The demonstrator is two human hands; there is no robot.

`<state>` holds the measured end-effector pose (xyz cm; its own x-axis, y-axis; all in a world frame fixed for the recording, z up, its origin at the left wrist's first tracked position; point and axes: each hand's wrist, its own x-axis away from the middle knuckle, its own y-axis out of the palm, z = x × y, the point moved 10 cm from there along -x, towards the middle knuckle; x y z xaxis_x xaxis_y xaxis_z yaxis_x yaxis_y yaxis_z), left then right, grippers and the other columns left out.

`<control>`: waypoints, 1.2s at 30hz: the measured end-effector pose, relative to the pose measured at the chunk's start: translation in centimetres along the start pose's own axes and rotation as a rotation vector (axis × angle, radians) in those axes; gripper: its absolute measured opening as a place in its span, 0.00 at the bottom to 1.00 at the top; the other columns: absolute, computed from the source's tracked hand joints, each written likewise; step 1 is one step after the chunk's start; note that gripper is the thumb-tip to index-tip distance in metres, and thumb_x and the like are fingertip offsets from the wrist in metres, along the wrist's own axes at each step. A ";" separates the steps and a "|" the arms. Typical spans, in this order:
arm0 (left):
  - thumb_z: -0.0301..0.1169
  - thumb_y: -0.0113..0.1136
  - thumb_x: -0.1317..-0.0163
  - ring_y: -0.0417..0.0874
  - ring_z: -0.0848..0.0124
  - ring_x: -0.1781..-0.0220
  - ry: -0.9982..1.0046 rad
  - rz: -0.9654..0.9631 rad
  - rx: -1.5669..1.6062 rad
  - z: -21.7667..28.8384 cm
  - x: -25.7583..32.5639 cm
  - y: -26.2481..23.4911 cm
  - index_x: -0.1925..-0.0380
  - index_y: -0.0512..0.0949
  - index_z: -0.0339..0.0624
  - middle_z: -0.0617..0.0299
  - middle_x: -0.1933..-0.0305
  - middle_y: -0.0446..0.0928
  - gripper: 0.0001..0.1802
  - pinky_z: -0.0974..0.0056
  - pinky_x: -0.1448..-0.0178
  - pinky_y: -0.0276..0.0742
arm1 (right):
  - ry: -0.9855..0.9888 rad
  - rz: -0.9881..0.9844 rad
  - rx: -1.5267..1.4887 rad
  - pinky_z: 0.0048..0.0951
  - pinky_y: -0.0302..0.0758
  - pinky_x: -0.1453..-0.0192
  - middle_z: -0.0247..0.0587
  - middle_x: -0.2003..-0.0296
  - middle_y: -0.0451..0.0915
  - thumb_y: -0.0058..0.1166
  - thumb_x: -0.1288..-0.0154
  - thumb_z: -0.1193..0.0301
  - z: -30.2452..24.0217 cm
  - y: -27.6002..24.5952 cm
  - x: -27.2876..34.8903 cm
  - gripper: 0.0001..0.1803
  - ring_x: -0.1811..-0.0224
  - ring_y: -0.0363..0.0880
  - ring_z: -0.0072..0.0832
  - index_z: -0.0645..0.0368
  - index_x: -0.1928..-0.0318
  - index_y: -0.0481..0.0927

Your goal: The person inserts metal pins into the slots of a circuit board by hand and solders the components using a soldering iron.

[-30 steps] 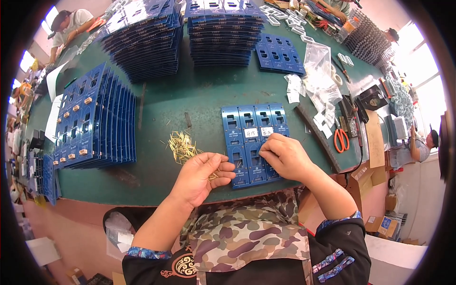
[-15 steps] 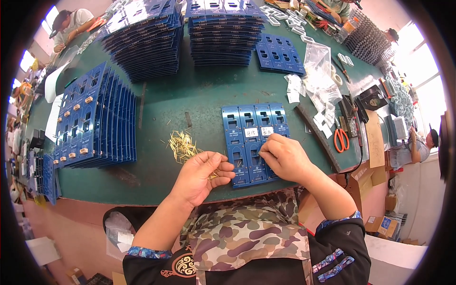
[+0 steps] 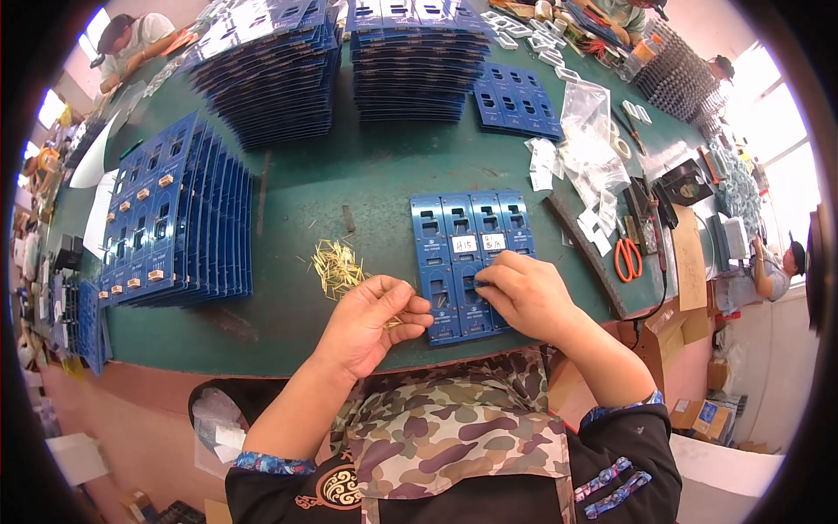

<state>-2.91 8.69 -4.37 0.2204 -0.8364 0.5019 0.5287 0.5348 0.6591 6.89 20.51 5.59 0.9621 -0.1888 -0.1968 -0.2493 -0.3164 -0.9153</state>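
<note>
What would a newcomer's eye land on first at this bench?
Probably the blue circuit-board panel at the near edge of the green table, with the right hand pressing on its lower part. Next, the left hand pinching a few brass pins beside the loose pile of brass pins. Tall stacks of blue panels fill the left and far side.

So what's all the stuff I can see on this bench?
table: one, green, under everything.
blue panel: one, four strips with two white labels, under the hands.
gold pins: loose pile, left of the panel.
blue panel stacks: two tall, far edge; another fanned stack at left.
flat blue panels: a few, far right.
clear bags: several, right side.
scissors: one, orange handles, right edge.
left hand: holding a few gold pins.
right hand: fingertips on the blue panel.
</note>
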 end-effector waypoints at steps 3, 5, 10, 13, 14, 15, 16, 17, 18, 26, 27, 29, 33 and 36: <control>0.31 0.56 0.32 0.86 0.64 0.63 0.003 -0.002 0.033 0.0 -0.1 0.0 0.62 0.74 0.40 0.53 0.63 0.82 0.06 0.67 0.63 0.85 | 0.020 0.126 -0.038 0.36 0.75 0.68 0.36 0.71 0.74 0.60 0.44 0.71 0.5 -1.2 0.6 0.06 0.69 0.78 0.36 0.55 0.65 0.81; 0.29 0.57 0.33 0.86 0.64 0.63 0.003 -0.014 0.058 0.0 -0.1 0.2 0.62 0.74 0.40 0.53 0.62 0.82 0.05 0.68 0.63 0.85 | -0.024 0.080 -0.035 0.35 0.75 0.69 0.35 0.71 0.74 0.60 0.44 0.71 0.0 -0.8 0.9 0.08 0.69 0.78 0.35 0.55 0.63 0.82; 0.28 0.57 0.33 0.86 0.66 0.62 0.010 -0.057 0.067 0.1 -0.4 0.1 0.61 0.74 0.39 0.54 0.62 0.82 0.05 0.69 0.61 0.85 | -0.023 0.034 0.021 0.34 0.75 0.69 0.37 0.71 0.76 0.62 0.46 0.74 -0.9 -0.6 0.9 0.09 0.71 0.78 0.36 0.57 0.62 0.83; 0.27 0.56 0.33 0.86 0.67 0.62 -0.003 -0.083 0.077 -0.1 -0.4 0.0 0.58 0.75 0.37 0.54 0.61 0.82 0.07 0.69 0.58 0.85 | -0.010 0.032 0.035 0.34 0.75 0.70 0.36 0.71 0.75 0.61 0.45 0.73 -0.6 -0.6 1.0 0.09 0.71 0.78 0.35 0.56 0.61 0.83; 0.26 0.56 0.33 0.86 0.67 0.62 -0.018 -0.084 0.083 -0.2 -0.4 0.1 0.56 0.75 0.35 0.54 0.61 0.82 0.09 0.69 0.57 0.85 | -0.004 0.037 0.028 0.34 0.75 0.70 0.35 0.71 0.74 0.60 0.43 0.72 -0.5 -0.6 1.0 0.08 0.70 0.78 0.34 0.55 0.61 0.83; 0.26 0.56 0.33 0.86 0.67 0.62 -0.014 -0.081 0.079 -0.1 -0.3 0.3 0.56 0.75 0.35 0.54 0.61 0.82 0.09 0.69 0.57 0.85 | -0.008 0.041 0.025 0.34 0.75 0.70 0.35 0.71 0.74 0.60 0.43 0.72 -0.6 -0.7 0.8 0.08 0.70 0.78 0.34 0.55 0.61 0.83; 0.26 0.56 0.33 0.86 0.67 0.61 -0.024 -0.050 0.082 -0.2 -0.3 0.4 0.53 0.75 0.34 0.54 0.61 0.82 0.10 0.69 0.57 0.85 | 0.010 0.064 -0.031 0.34 0.75 0.69 0.36 0.71 0.75 0.60 0.43 0.73 -0.5 -1.0 0.7 0.08 0.70 0.78 0.35 0.55 0.61 0.83; 0.25 0.56 0.33 0.86 0.67 0.61 -0.033 -0.020 0.085 -0.2 -0.2 0.3 0.51 0.75 0.33 0.54 0.61 0.82 0.12 0.69 0.57 0.85 | 0.028 0.087 -0.087 0.35 0.75 0.69 0.37 0.70 0.75 0.60 0.43 0.73 -0.3 -1.3 0.5 0.09 0.70 0.78 0.36 0.56 0.61 0.82; 0.25 0.56 0.33 0.86 0.67 0.61 -0.031 -0.017 0.081 -0.2 -0.2 0.3 0.51 0.75 0.33 0.54 0.61 0.82 0.12 0.69 0.57 0.85 | 0.025 0.090 -0.090 0.35 0.75 0.69 0.37 0.70 0.75 0.60 0.43 0.73 -0.4 -1.3 0.2 0.09 0.70 0.78 0.36 0.56 0.61 0.82; 0.26 0.58 0.34 0.85 0.68 0.63 -0.093 -0.150 0.082 -1.0 -0.2 1.2 0.55 0.77 0.33 0.55 0.62 0.82 0.10 0.69 0.58 0.85 | -0.088 0.075 -0.426 0.35 0.78 0.63 0.41 0.64 0.78 0.62 0.43 0.73 -2.6 0.1 -3.7 0.11 0.65 0.80 0.40 0.58 0.59 0.82; 0.26 0.58 0.34 0.85 0.68 0.63 -0.093 -0.149 0.082 -1.0 -0.2 1.1 0.55 0.77 0.33 0.55 0.62 0.82 0.10 0.69 0.58 0.85 | -0.089 0.075 -0.426 0.35 0.78 0.63 0.41 0.64 0.78 0.62 0.43 0.73 -2.7 0.1 -3.8 0.11 0.65 0.80 0.40 0.58 0.59 0.82; 0.28 0.57 0.33 0.85 0.69 0.65 -0.099 -0.164 0.077 -1.0 -0.2 1.3 0.58 0.78 0.35 0.57 0.63 0.82 0.09 0.70 0.60 0.84 | -0.134 0.076 -0.416 0.36 0.78 0.63 0.41 0.63 0.79 0.62 0.44 0.73 -3.3 0.0 -4.1 0.11 0.65 0.80 0.39 0.59 0.59 0.82; 0.30 0.56 0.32 0.85 0.70 0.66 -0.097 -0.145 0.082 -1.0 -0.2 1.0 0.61 0.77 0.36 0.58 0.65 0.82 0.08 0.71 0.63 0.83 | -0.249 0.136 -0.365 0.36 0.77 0.64 0.39 0.64 0.78 0.62 0.45 0.73 -4.8 -0.9 -4.2 0.11 0.65 0.80 0.39 0.58 0.60 0.82; 0.32 0.56 0.32 0.84 0.72 0.69 -0.078 -0.149 0.127 -0.8 -0.3 1.1 0.64 0.78 0.38 0.61 0.69 0.81 0.08 0.72 0.67 0.80 | -0.254 0.126 -0.313 0.35 0.77 0.66 0.38 0.66 0.78 0.63 0.46 0.72 -5.5 -0.7 -4.2 0.10 0.67 0.79 0.38 0.57 0.61 0.81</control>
<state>-1.70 9.41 -4.23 0.0808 -0.8982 0.4320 0.4419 0.4208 0.7923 2.43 16.39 8.95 0.9088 -0.0220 -0.4167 -0.3511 -0.5800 -0.7351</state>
